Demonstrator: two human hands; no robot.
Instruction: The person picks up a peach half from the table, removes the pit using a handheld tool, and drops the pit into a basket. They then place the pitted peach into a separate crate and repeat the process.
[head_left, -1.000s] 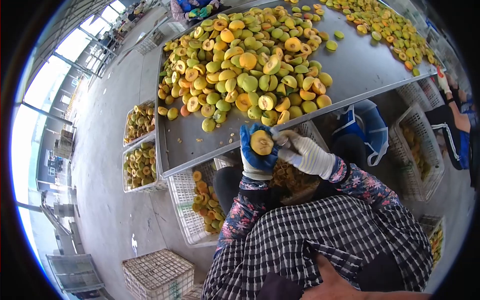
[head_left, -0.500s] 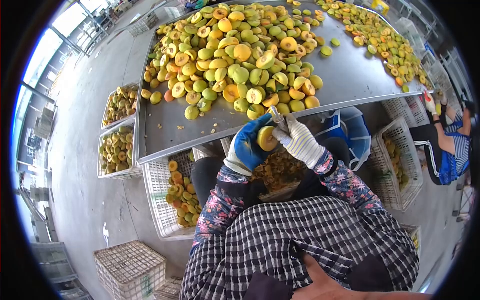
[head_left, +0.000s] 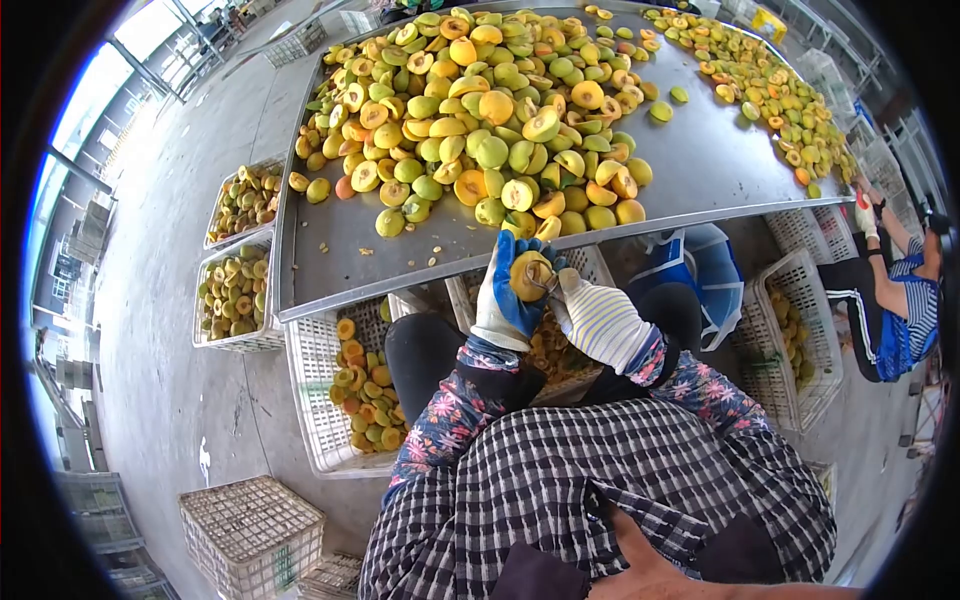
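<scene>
Fruit (head_left: 530, 275) sat gripped in the left hand (head_left: 505, 300) just below the tabletop (head_left: 700, 160) edge, over a crate (head_left: 598, 262); the right hand (head_left: 600, 320), closed on a small tool (head_left: 553, 288), had dropped from above onto it, so cutting looked begun.

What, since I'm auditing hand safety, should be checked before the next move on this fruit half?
1. Left hand in blue glove has a grip on the yellow halved fruit: ok.
2. Right hand in white striped glove touches that fruit: ok.
3. What the right hand's grip holds: cannot tell.
4. White plastic crate under both hands: ok.
5. Person at the right edge is apart from both hands: ok.
</scene>
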